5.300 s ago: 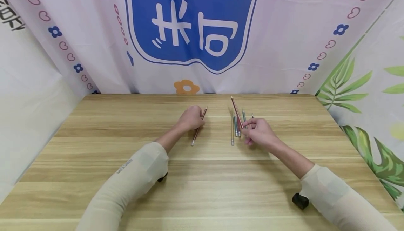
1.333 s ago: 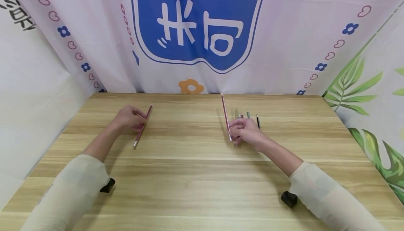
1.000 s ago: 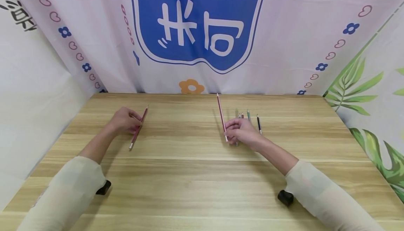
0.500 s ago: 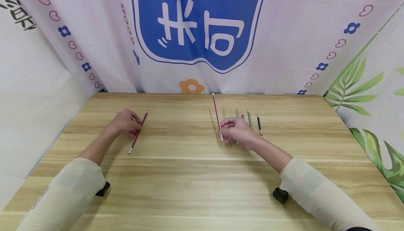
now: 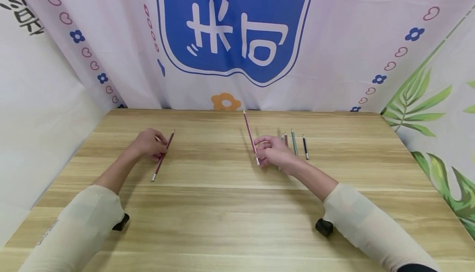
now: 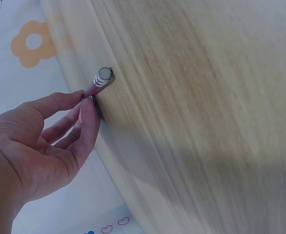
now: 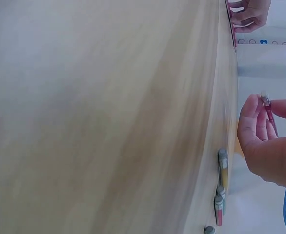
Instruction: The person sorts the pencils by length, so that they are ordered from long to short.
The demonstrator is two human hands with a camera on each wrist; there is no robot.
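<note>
On the left of the table, my left hand (image 5: 150,144) pinches a dark red pencil (image 5: 158,167) between thumb and fingers. Its metal ferrule and eraser end point toward me, and the left wrist view shows that end close to the wood. Right of centre, my right hand (image 5: 273,153) pinches a second red pencil (image 5: 249,128) near its eraser end. This one appears raised above the table, tip pointing away. Behind and beside the right hand lie more pencils: a green one (image 5: 294,140), a short black one (image 5: 305,147), a red one (image 5: 286,138) and a yellowish one (image 7: 224,168), partly hidden by the hand.
The wood-grain table (image 5: 222,218) reaches back to a printed curtain (image 5: 334,49) along its far edge. Cloth with leaf prints (image 5: 426,115) hangs on the right, and plain white cloth (image 5: 41,78) on the left. Black wrist devices sit under both sleeves.
Both hands have carried their pencils leftward over the last seconds. Lately the left hand has dipped slightly and stays still, while the right keeps drifting left, uncovering more of the pencils lying there.
</note>
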